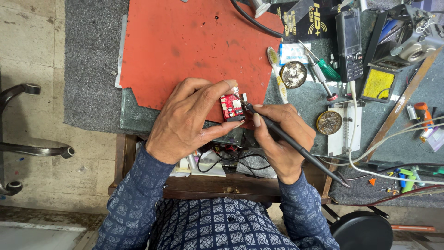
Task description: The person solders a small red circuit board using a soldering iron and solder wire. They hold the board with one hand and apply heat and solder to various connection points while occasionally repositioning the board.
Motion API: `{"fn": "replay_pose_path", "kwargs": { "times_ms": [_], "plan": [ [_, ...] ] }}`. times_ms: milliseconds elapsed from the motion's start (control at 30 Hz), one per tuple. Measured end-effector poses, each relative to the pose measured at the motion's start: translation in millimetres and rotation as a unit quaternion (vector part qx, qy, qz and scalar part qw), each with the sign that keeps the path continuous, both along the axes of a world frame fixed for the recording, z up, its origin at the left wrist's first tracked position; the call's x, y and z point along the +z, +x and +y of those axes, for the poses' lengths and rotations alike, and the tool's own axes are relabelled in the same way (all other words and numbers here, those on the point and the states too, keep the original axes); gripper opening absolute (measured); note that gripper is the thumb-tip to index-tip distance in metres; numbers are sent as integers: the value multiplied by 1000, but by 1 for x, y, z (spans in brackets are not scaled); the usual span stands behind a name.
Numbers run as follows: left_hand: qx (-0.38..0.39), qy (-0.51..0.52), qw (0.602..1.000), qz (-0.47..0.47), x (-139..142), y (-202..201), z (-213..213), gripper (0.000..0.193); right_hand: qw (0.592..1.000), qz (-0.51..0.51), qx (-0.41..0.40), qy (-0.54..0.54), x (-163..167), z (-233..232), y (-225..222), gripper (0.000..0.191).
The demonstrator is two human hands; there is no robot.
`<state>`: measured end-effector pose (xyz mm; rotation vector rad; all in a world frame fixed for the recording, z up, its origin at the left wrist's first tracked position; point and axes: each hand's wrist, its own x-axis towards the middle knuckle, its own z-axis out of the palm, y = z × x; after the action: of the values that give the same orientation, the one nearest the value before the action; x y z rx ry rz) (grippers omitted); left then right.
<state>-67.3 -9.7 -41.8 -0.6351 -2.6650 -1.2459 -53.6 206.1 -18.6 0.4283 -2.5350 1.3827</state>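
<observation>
Both hands closed on work over the red mat [185, 46] at the bench [305, 99] edge.

Left hand [185, 122] pinches a small red circuit board [231, 107] between thumb and fingertips, held just above the mat. Right hand [280, 139] grips a black soldering iron [300, 150] pen-fashion; its tip appears to touch the board's right edge, contact partly obscured.

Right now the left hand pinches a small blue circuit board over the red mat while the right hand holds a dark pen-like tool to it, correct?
Not quite. In the head view the circuit board is red, not blue. The rest holds: the left hand pinches it over the red mat, and the right hand holds the dark pen-like tool to it.
</observation>
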Motion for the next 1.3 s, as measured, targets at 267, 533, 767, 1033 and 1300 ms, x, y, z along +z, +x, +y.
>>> {"fn": "replay_pose_path", "kwargs": {
  "times_ms": [267, 533, 767, 1033, 1300],
  "plan": [
    [2, -2, 1000, 6, 0, -1, 0, 79, 1000, -4, -13, -13, 1, -2, 1, 13],
    [-2, 2, 1000, 4, 3, -1, 0, 80, 1000, -3, -8, -4, 1, -1, 1, 13],
    [-2, -2, 1000, 7, 4, -2, 1, 79, 1000, 3, -1, -1, 0, -1, 0, 14],
    [2, 0, 1000, 1, 1, -2, 1, 78, 1000, -5, -2, -4, -1, -1, 0, 14],
    [0, 1, 1000, 0, 1, 0, 1, 78, 1000, -4, -2, 2, 0, 0, 1, 13]
  ]
}}
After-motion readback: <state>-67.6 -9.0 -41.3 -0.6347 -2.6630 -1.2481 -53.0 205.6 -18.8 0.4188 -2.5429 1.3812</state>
